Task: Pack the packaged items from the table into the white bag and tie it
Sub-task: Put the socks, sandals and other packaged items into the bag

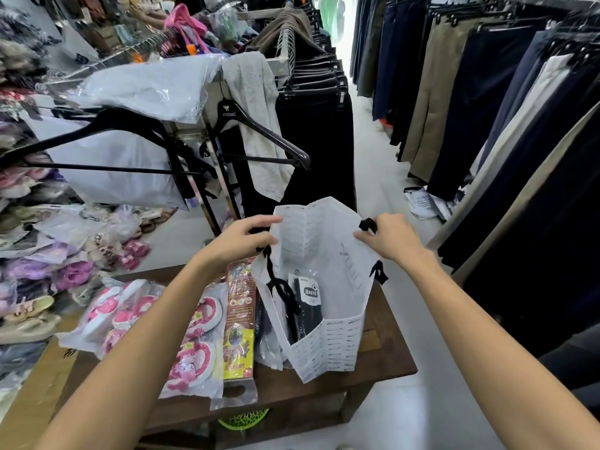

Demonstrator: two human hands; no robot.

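The white bag (328, 339) stands upright on the dark wooden table (383, 362), its mouth pulled wide. The left hand (243, 238) pinches the bag's left rim near the top, fingers closed on the paper beside a black ribbon handle (279, 287) that droops down inside. The right hand (386, 237) grips the opposite rim, thumb and fingers closed on the edge right where another black ribbon handle (368, 225) is attached.

Inside the bag a packet of black socks (306, 303) with a white label leans against the left wall. Just left of the bag, on the table, lies a long red and yellow packet (238, 323), touching the bag's side. Further left, under the left forearm, lie clear packets of pink and white slippers (194, 355), overlapping one another. A dark bundle in clear plastic (269, 345) sits wedged between the long packet and the bag.

Behind the table stand racks of black trousers (311, 138) and empty black hangers (256, 131).
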